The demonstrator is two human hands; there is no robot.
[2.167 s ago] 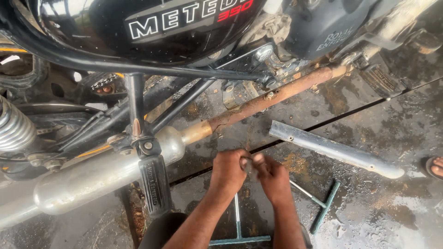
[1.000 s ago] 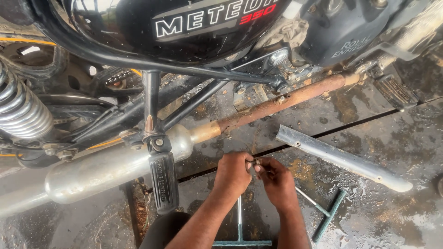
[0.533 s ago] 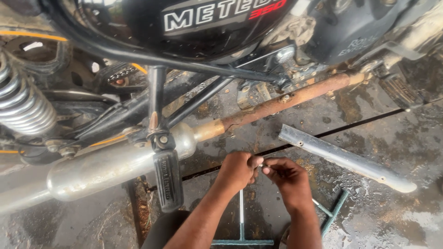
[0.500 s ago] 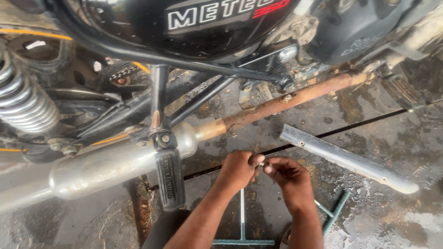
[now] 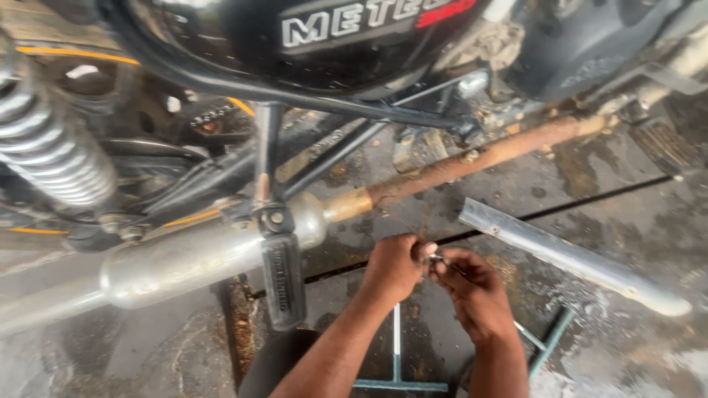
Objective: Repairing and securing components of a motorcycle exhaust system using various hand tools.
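My left hand [image 5: 394,267] and my right hand [image 5: 472,291] meet just below the motorcycle's exhaust. Both pinch a small metal part [image 5: 434,258] between their fingertips; it is too small to identify. Above them runs the rusty exhaust pipe [image 5: 479,158], which joins the dull silver muffler [image 5: 199,258] at the left. A black footpeg [image 5: 282,278] hangs from the frame beside my left forearm.
A long silver heat-shield strip [image 5: 568,254] lies on the wet concrete floor [image 5: 612,184] to the right. A T-handle wrench [image 5: 397,354] lies under my arms, and another [image 5: 549,346] by my right wrist. A coil shock absorber [image 5: 48,144] stands at the far left.
My hands have stayed together on the small part and shifted slightly right. The view has drifted, so the motorcycle sits further right in the frame.
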